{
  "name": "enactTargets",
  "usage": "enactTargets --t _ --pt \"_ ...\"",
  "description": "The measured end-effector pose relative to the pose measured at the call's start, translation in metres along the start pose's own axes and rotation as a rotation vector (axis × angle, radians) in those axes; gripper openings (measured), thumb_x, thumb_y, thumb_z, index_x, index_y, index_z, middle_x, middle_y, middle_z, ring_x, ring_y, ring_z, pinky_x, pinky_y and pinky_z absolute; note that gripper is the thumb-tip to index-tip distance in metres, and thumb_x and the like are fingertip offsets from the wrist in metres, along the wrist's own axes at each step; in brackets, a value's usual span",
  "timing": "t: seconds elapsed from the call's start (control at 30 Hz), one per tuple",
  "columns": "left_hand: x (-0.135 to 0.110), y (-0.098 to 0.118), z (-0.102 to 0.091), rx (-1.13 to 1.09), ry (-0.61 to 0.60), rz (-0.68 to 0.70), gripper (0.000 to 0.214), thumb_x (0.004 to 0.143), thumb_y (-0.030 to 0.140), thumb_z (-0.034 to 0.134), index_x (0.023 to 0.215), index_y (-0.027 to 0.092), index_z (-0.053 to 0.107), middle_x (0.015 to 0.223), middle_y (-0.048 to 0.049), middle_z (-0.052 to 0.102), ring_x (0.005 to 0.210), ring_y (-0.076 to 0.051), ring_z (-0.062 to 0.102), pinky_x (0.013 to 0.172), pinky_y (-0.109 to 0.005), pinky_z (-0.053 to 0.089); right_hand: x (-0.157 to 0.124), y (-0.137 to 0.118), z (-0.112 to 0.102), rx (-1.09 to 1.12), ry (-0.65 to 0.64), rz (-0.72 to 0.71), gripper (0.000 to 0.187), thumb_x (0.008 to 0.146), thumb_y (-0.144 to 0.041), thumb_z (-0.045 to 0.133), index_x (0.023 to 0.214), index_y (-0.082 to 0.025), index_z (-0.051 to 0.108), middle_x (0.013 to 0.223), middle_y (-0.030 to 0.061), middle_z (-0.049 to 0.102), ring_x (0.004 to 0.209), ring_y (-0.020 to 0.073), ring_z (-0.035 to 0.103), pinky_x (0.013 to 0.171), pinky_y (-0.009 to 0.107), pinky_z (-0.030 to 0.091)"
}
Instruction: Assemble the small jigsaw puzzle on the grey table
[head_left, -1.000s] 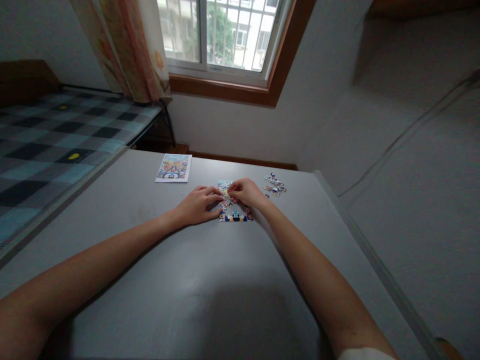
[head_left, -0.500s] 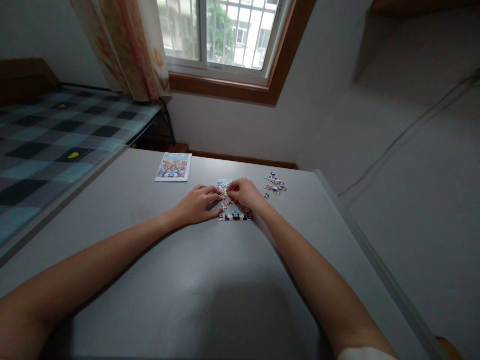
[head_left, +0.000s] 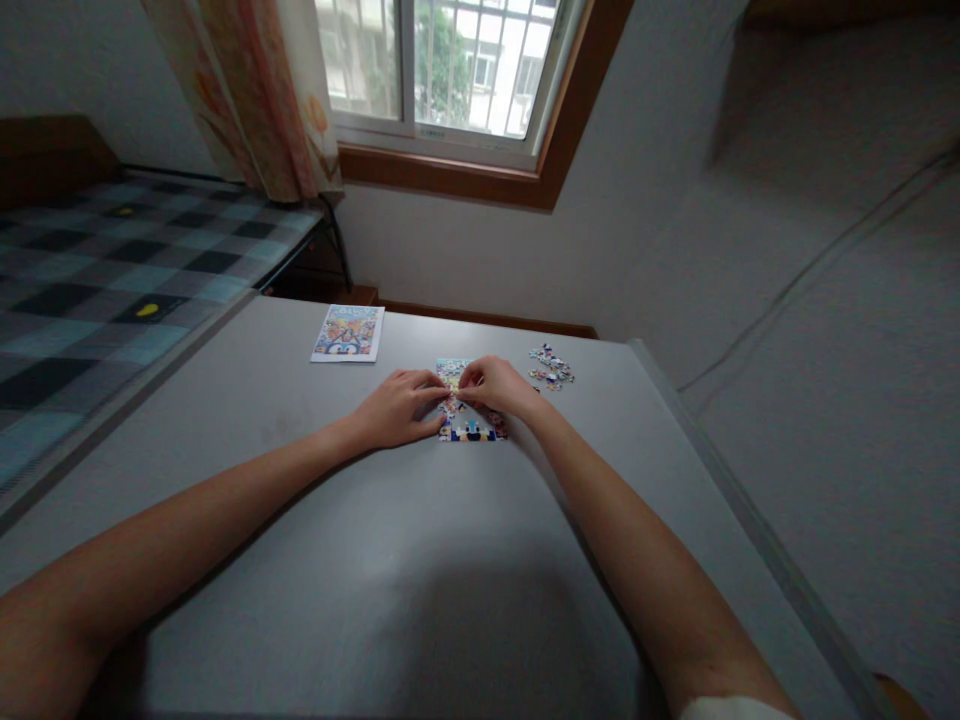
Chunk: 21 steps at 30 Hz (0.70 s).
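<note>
A partly assembled jigsaw puzzle [head_left: 471,432] lies on the grey table, its lower strip showing a dark blue and white figure. Bare gaps show in its middle. My left hand [head_left: 399,408] rests at the puzzle's left edge, fingers apart, thumb and fingertips touching it. Over the upper middle, my right hand [head_left: 496,384] pinches a tiny puzzle piece, mostly covered by the fingertips, against the puzzle near the left fingertips. That hand hides the puzzle's upper right part. Loose puzzle pieces [head_left: 552,372] lie in a pile to the right.
A printed picture sheet [head_left: 347,335] lies at the table's back left. The grey table [head_left: 360,580] has a raised edge on either side. Beyond it are a bed with a checked cover [head_left: 142,250], a curtain [head_left: 259,100] and a barred window [head_left: 480,75].
My right hand has shifted slightly right, its fingertips now lower on the puzzle and close to my left fingertips. My left hand has barely moved, its fingers reaching slightly further right.
</note>
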<state>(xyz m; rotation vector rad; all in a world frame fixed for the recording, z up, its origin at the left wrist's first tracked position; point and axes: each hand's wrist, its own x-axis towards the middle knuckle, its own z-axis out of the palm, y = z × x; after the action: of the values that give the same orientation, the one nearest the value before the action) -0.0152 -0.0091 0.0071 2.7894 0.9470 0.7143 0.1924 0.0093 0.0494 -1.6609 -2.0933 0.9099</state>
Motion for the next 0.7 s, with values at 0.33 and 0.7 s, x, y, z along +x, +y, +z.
enactTargets --t 0.33,0.7 --pt "0.0011 0.0011 -0.0018 0.002 -0.005 0.01 0.034 0.088 0.038 0.057 0.116 0.023 0.067 0.115 -0.0083 0.064 0.104 -0.025 0.06 0.095 -0.043 0.046 0.0019 0.0021 0.0028 -0.06 0.017 -0.025 0.006 0.073 -0.008 0.07 0.074 -0.013 0.071 0.061 0.0016 0.067 0.055 0.0103 0.059 0.053 0.018 0.041" --pt "0.0009 0.0001 -0.0003 -0.003 0.001 0.012 0.034 0.087 0.037 0.057 0.117 0.024 0.066 0.116 -0.0078 0.063 0.105 -0.024 0.06 0.096 -0.042 0.045 0.0036 0.0055 0.0054 -0.094 0.032 -0.03 0.007 0.073 -0.008 0.07 0.071 -0.014 0.07 0.057 0.0 0.063 0.053 0.0095 0.057 0.052 0.018 0.039"
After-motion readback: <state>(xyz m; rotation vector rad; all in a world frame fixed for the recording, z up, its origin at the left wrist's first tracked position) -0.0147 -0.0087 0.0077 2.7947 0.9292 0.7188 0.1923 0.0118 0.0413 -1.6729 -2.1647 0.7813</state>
